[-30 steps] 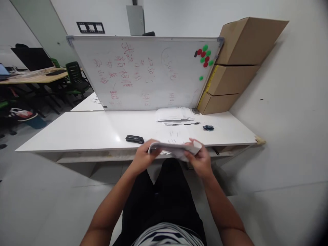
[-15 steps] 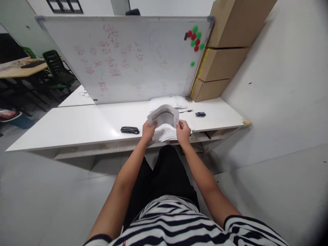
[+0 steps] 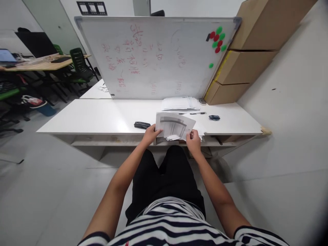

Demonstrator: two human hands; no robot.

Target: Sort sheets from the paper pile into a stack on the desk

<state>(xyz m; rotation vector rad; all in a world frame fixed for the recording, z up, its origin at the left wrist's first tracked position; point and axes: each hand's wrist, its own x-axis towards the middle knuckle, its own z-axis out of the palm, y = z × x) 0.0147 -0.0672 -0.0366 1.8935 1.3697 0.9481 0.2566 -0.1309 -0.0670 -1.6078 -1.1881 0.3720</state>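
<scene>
I hold a bundle of printed sheets [image 3: 174, 126] over the near edge of the white table [image 3: 102, 118]. My left hand [image 3: 150, 133] grips its left side and my right hand [image 3: 193, 140] pinches its right lower corner, both closed on the paper. The top sheet faces me and shows grey printed bars. A black stapler [image 3: 142, 125] lies just left of my left hand. Behind the bundle rests a second stack of papers [image 3: 180, 103] with a pen [image 3: 197, 113] in front of it.
A whiteboard [image 3: 153, 58] with red writing and coloured magnets [image 3: 217, 40] leans upright at the table's back. Cardboard boxes [image 3: 246, 61] are stacked at the back right against the wall. A small dark object [image 3: 214, 117] lies on the right. Desks and chairs [image 3: 77, 66] stand far left.
The bundle went from bent over near my lap to raised and flattened, its printed face towards me. My hands moved up to the table edge. The camera view shifted.
</scene>
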